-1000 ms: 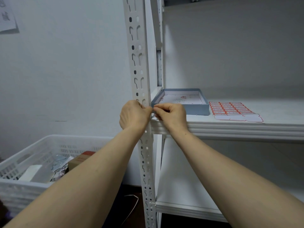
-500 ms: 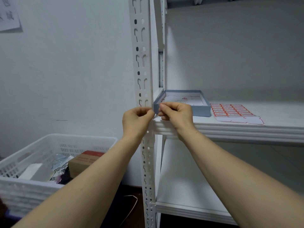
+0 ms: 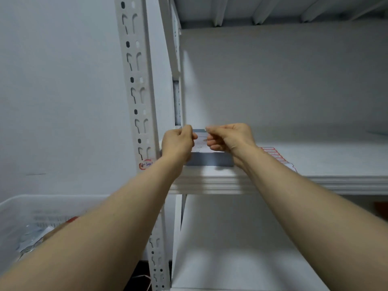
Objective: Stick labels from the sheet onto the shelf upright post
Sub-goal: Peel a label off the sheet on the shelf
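The white slotted upright post (image 3: 136, 80) runs up the left of the shelf unit. A small red-bordered label (image 3: 146, 164) with blue writing sits stuck on the post's face, just above shelf level. My left hand (image 3: 178, 143) and my right hand (image 3: 228, 139) hover side by side right of the post, over a shallow blue box (image 3: 210, 159). Both have curled fingers with thumb against forefinger, and I see nothing held in either. The label sheet (image 3: 277, 156), with red-bordered stickers, lies on the shelf behind my right wrist, partly hidden.
The white shelf board (image 3: 304, 181) carries the box and sheet; another shelf (image 3: 231, 259) lies below. A white plastic basket (image 3: 19, 208) with a brown carton and packets stands at the lower left. A plain wall is behind.
Both hands left the post and moved right and up over the blue box. The label they were pressing now shows stuck on the post. The camera has tilted upward.
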The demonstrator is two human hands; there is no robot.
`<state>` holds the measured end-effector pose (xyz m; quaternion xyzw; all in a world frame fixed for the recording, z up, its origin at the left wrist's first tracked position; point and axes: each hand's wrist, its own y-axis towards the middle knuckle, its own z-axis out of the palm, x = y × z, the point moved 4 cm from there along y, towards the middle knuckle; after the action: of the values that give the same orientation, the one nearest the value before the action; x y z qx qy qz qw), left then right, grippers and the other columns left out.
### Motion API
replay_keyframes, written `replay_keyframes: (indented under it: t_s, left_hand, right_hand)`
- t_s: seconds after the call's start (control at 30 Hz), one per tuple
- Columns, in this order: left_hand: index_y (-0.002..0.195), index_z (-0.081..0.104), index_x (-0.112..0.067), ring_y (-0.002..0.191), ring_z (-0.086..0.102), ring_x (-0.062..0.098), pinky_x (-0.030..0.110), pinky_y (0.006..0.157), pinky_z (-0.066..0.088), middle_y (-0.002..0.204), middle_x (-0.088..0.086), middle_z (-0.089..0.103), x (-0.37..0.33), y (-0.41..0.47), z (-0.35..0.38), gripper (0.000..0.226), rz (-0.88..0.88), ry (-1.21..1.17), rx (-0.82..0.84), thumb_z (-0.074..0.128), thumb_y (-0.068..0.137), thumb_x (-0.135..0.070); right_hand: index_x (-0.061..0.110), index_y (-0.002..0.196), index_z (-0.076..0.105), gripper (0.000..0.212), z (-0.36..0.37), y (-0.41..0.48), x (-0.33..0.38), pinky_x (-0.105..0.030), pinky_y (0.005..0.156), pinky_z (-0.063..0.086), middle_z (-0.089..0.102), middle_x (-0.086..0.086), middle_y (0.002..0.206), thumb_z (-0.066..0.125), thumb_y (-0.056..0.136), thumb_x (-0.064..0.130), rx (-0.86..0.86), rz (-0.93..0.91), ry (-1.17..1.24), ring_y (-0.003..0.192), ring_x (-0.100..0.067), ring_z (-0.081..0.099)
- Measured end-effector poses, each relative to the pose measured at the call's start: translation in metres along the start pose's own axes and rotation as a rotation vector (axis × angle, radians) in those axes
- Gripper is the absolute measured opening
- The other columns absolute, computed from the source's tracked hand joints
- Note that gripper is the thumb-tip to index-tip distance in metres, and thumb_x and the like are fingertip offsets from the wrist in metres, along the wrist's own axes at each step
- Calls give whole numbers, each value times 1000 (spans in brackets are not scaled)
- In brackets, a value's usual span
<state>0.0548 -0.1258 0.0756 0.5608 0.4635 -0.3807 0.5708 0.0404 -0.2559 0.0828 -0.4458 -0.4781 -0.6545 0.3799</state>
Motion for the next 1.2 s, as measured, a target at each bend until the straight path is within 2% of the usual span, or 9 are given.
replay_keyframes:
  t_s: [0.23,0.33,0.43,0.53,0.6,0.8,0.97,1.1,1.2]
  left_hand:
    - [61,35,-14,59,29,21,33,58,26,70,10,39,3,40,23,30,17,249,8,43,84,-32]
    - [57,31,-16,57,26,21,32,57,23,69,9,39,-3,50,29,31,32,285,49,47,79,-31]
    - [55,35,-15,59,32,23,31,57,28,67,10,43,-3,61,36,34,41,316,66,50,81,-29]
    - [58,60,-11,57,42,22,23,49,33,62,6,57,4,68,40,33,47,318,142,54,88,-23]
    - [67,67,-9,60,50,17,22,50,38,71,6,66,7,71,40,24,49,298,184,63,88,-20]
    - [65,69,-8,53,56,11,22,51,41,66,5,69,10,73,29,17,45,271,145,80,74,-18]
    - [75,68,-5,56,57,12,24,53,40,76,8,71,12,75,31,25,-6,253,125,66,87,-27]
    - [82,69,-4,64,55,13,18,53,39,76,7,66,7,74,33,11,11,337,157,68,85,-14]
    - [89,72,-6,57,52,9,16,55,42,67,2,61,7,74,30,11,55,355,165,74,79,-5]
  right_hand:
    - [12,62,41,24,-6,39,0,-20,39,31,45,-4,53,37,85,14,-12,29,-491,37,-17,38]
    - [13,64,43,24,-9,53,2,-19,38,28,46,-4,56,39,88,13,51,38,-493,39,-15,38]
    - [7,74,61,25,-15,65,1,-20,39,41,57,-6,62,50,95,14,136,7,-464,44,-12,48]
    - [-8,89,66,8,-25,69,-2,-17,47,53,63,-12,66,64,85,-1,97,25,-315,44,-11,58]
    - [-7,86,66,9,-31,71,-4,-19,52,56,65,-14,66,68,77,-7,69,39,-238,45,-11,62]
    - [-2,77,67,6,-29,71,-12,-21,53,57,68,-15,66,72,75,-5,66,59,-242,51,-16,67]
    - [-4,73,67,10,-24,74,-13,-23,56,58,68,-18,67,72,70,-13,77,70,-258,53,-19,68]
    - [-4,75,67,15,-24,73,-10,-18,48,54,65,-7,51,75,66,-11,58,24,-332,44,-13,64]
    - [-1,85,68,20,-22,72,-10,-17,46,52,65,-11,62,74,68,-10,72,8,-311,43,-12,64]
